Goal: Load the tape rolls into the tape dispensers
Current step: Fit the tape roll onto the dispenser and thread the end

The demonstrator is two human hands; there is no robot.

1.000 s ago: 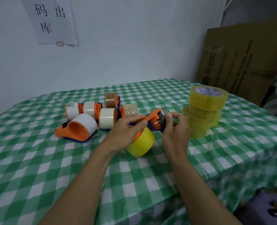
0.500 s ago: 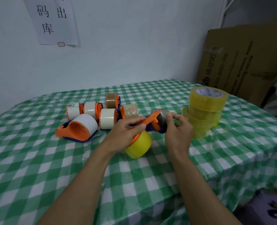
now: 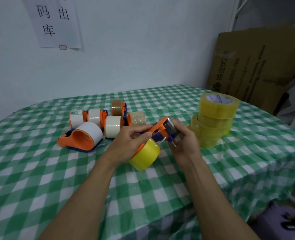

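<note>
While loaded dispensers (image 3: 98, 122) sit at 10 o'clock, left hand (image 3: 127, 144) grips another dispenser (image 3: 162, 129) holding a yellow roll (image 3: 145, 156), right hand (image 3: 184, 144) pinches its front (threading, I guess); 2 o'clock stack (image 3: 214, 118) isn't loaded yet.

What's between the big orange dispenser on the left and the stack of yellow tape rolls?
Head view: a cream-roll dispenser, then the left hand and right hand gripping an orange dispenser holding a yellow tape roll.

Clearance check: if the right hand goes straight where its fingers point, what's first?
The orange tape dispenser, whose front end the right hand grips. Past it, likely the tan-roll dispenser; depth unclear.
</note>
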